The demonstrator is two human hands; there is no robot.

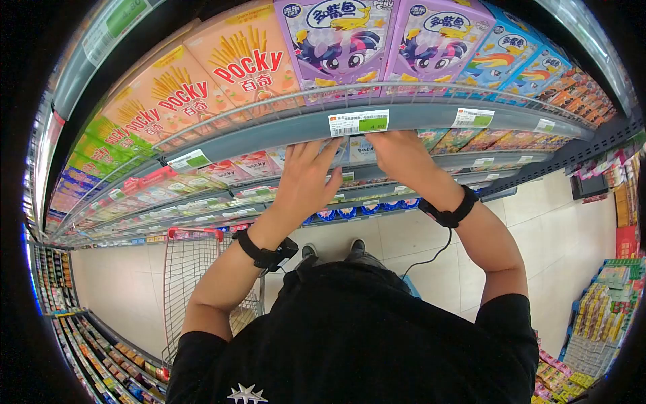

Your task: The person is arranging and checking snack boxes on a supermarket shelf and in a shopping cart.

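My left hand (304, 176) reaches to the second shelf, its fingers stretched out and the thumb apart, with the fingertips at pale Pocky boxes (362, 151) under the upper shelf edge. Nothing shows in its grasp. My right hand (402, 159) is at the same row, just right of those boxes. Its fingers go in under the upper shelf's lip and are hidden, so whether they hold a box cannot be seen. Pink-and-white Pocky boxes (256, 163) stand to the left of my left hand. A price tag (359, 123) hangs on the shelf edge above both hands.
Orange Pocky boxes (242, 60) and purple cartoon snack boxes (336, 47) fill the top shelf behind a wire rail (269, 102). A shopping cart (192, 269) stands at my left. Stacked goods (595, 323) lie at right. A cable (441, 256) hangs from my right wristband.
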